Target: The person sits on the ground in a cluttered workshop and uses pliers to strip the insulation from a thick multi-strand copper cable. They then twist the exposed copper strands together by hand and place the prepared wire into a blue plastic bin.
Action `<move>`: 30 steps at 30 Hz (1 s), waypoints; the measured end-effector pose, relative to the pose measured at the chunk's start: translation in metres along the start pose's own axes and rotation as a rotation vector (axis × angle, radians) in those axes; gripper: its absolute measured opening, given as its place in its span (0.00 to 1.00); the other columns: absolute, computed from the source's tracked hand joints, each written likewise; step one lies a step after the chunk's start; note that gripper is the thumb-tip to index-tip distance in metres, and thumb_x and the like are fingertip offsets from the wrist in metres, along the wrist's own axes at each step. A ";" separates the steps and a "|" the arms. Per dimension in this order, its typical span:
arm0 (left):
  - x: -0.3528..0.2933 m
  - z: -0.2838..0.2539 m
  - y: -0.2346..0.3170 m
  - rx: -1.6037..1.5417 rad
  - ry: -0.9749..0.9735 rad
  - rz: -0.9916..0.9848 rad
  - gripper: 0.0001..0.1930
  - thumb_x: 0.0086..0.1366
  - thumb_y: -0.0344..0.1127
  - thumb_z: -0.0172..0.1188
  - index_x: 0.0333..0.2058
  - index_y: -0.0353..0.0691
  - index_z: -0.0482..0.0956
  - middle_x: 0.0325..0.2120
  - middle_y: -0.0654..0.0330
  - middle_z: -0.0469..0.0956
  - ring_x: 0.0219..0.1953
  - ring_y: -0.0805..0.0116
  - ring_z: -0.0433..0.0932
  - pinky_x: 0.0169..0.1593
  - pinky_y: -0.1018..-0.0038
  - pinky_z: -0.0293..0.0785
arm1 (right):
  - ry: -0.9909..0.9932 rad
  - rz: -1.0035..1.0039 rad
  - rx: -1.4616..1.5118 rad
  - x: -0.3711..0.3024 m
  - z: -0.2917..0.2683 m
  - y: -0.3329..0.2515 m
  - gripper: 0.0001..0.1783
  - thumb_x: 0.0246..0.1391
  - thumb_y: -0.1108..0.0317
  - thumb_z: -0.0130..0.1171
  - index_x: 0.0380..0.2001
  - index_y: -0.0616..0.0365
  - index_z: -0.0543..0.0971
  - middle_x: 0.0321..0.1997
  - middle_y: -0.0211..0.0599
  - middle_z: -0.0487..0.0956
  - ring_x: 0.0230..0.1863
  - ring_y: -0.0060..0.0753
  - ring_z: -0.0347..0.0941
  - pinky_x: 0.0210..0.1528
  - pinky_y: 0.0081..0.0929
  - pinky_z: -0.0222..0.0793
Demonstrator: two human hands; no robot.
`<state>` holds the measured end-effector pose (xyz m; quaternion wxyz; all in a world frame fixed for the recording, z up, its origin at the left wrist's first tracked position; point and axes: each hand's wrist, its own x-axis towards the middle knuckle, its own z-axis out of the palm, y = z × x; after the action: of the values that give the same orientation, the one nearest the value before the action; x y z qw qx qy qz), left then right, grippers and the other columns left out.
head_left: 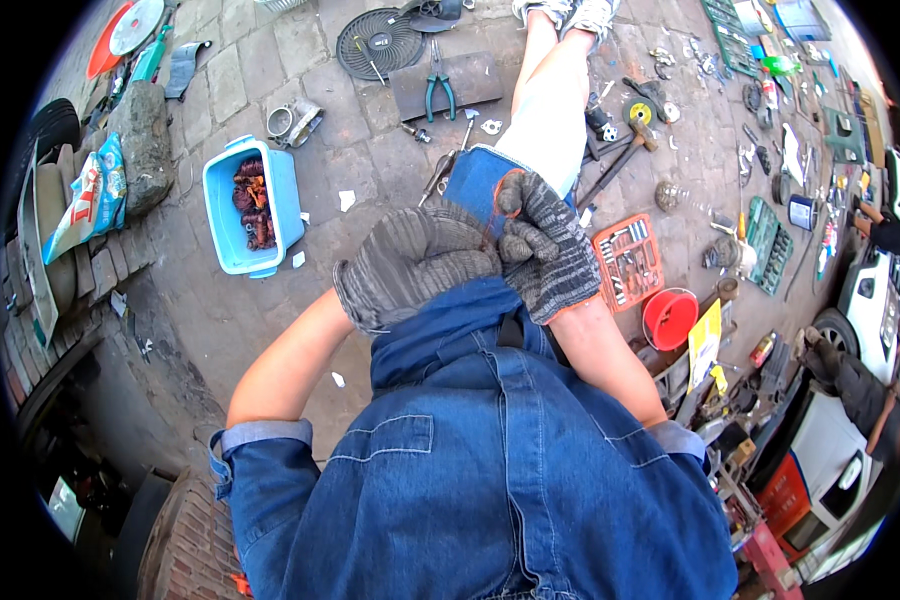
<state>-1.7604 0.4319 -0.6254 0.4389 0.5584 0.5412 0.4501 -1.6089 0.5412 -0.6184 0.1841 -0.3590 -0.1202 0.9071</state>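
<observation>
Left glove (410, 260) is streaky charcoal and grey knit, right glove (560, 250) pretty much matches but is orange-edged at the cuff. Blue denim shirt (420, 510), pale stitching. Off left, a baby-blue tub (288, 205) with rusty reddish-brown wire coils (255, 205). Farther out, teal-handled pliers (429, 100). Over right: orange-red tool case (656, 265), bright red bucket (670, 318), yellow sheet (705, 340).

The gloved left hand (420, 255) and right hand (555, 245) are close together over blue denim (472, 188).

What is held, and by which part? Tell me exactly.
A thin reddish strand, possibly wire, seems held between the left hand and right hand; which part of it is gripped cannot be told.
</observation>
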 end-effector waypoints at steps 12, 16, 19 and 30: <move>-0.024 -0.002 0.030 0.931 -0.043 0.007 0.11 0.54 0.38 0.52 0.36 0.46 0.76 0.29 0.63 0.75 0.34 0.65 0.75 0.37 0.70 0.71 | 0.145 0.551 -0.376 -0.021 -0.009 0.007 0.23 0.51 0.47 0.53 0.31 0.59 0.74 0.22 0.38 0.75 0.19 0.28 0.72 0.22 0.27 0.73; -0.019 -0.005 0.028 1.060 -0.228 0.064 0.11 0.54 0.37 0.49 0.36 0.47 0.75 0.30 0.63 0.75 0.37 0.66 0.74 0.39 0.69 0.70 | -0.169 0.745 -0.595 -0.012 -0.004 0.003 0.18 0.54 0.53 0.52 0.35 0.59 0.74 0.24 0.36 0.75 0.21 0.27 0.72 0.22 0.29 0.73; -0.016 -0.016 0.034 0.999 -0.314 0.026 0.11 0.54 0.36 0.49 0.36 0.45 0.75 0.29 0.62 0.74 0.36 0.65 0.74 0.40 0.68 0.71 | -0.418 0.615 -0.897 -0.007 0.010 -0.003 0.10 0.52 0.62 0.54 0.31 0.58 0.76 0.22 0.33 0.75 0.21 0.29 0.72 0.26 0.27 0.73; -0.025 -0.065 0.057 0.513 -0.842 -0.204 0.11 0.56 0.36 0.51 0.37 0.42 0.75 0.28 0.60 0.75 0.32 0.64 0.75 0.35 0.68 0.71 | -1.235 -0.458 -1.982 -0.038 0.087 0.010 0.11 0.52 0.63 0.46 0.27 0.56 0.75 0.26 0.38 0.76 0.28 0.40 0.73 0.28 0.34 0.68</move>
<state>-1.8122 0.4052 -0.5566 0.5096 0.7258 0.4620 -0.0070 -1.6463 0.5087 -0.5366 -0.1049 0.1825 -0.8988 0.3844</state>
